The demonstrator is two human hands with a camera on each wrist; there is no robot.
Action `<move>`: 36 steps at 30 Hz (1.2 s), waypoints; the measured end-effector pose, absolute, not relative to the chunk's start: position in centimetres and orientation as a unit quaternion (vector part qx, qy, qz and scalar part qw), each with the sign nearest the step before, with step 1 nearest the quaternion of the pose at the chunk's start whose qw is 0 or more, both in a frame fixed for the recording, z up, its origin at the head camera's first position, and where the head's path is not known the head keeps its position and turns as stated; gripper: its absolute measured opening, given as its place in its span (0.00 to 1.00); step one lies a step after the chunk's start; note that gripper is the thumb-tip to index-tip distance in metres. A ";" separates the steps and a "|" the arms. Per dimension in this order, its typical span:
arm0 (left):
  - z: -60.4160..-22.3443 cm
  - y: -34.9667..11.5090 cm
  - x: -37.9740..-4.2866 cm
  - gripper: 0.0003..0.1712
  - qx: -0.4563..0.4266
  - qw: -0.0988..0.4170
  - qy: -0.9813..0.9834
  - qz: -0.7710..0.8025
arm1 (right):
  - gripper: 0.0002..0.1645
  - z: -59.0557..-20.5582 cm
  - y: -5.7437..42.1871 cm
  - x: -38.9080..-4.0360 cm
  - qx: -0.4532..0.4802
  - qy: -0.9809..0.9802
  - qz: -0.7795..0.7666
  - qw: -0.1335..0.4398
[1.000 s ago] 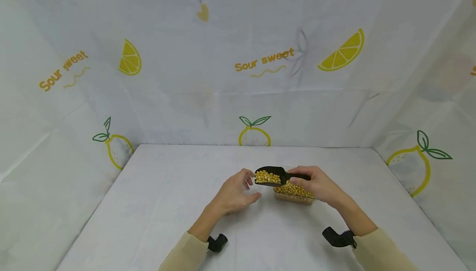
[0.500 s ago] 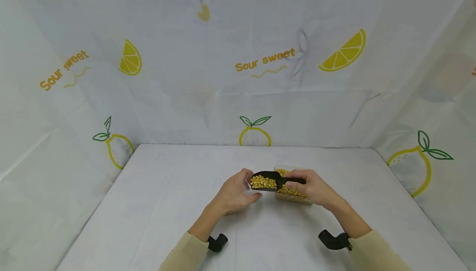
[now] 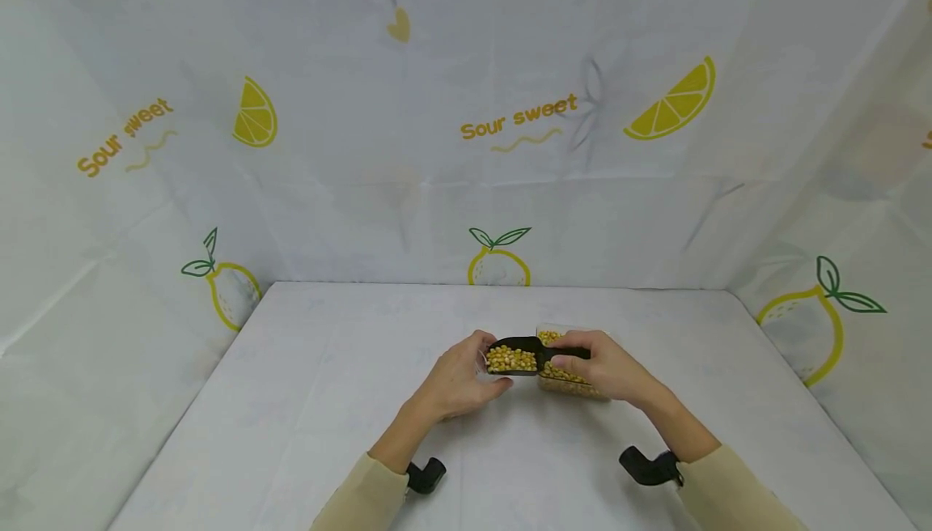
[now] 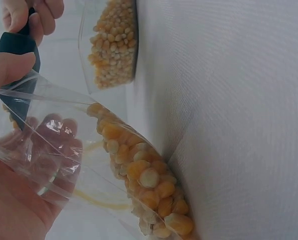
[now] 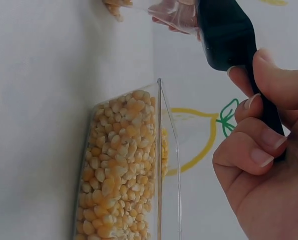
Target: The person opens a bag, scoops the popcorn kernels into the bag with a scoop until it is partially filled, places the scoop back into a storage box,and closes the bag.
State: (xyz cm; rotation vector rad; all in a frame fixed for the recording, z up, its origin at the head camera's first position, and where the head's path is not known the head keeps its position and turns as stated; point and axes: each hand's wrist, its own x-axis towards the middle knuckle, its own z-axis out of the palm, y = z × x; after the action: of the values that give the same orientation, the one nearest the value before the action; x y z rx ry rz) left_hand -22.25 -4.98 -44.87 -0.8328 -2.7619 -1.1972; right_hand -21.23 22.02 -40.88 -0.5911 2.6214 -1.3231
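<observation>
Scoop (image 5: 228, 37), pinched in R hand (image 3: 603, 364), is part-hiding box (image 3: 571, 388) at right; half-curled L hand (image 3: 453, 381) is holding bag (image 4: 101, 172), mostly obscured (head view).

Corn (image 5: 116, 165) in bag (image 4: 101, 170) left and box (image 5: 159, 205) right, scoop (image 3: 518, 342) between

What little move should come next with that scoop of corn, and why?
Probably tip the dark scoop forward, so its corn kernels slide into the clear bag. The right hand grips the handle, the scoop's loaded front is at the bag's mouth, the left hand holds the bag, and other kernels lie inside it.
</observation>
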 end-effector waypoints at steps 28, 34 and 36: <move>-44.8 -4.9 -22.1 0.35 -0.260 0.010 -0.893 -0.366 | 0.15 -39.0 20.2 -20.6 -0.293 0.902 -0.317 -0.018; -44.8 -4.9 -22.0 0.37 -0.259 0.010 -0.893 -0.367 | 0.12 -38.5 19.8 -20.3 -0.297 0.907 -0.297 -0.019; -44.8 -4.9 -22.0 0.37 -0.259 0.012 -0.893 -0.368 | 0.12 -38.3 19.7 -20.2 -0.299 0.908 -0.291 -0.023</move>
State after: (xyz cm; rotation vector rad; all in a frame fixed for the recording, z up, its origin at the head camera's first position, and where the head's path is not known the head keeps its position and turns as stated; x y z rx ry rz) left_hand -22.03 -4.86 -44.78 -0.8077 -2.7845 -1.1473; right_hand -20.17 19.68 -38.34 -0.9540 2.8957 -0.9287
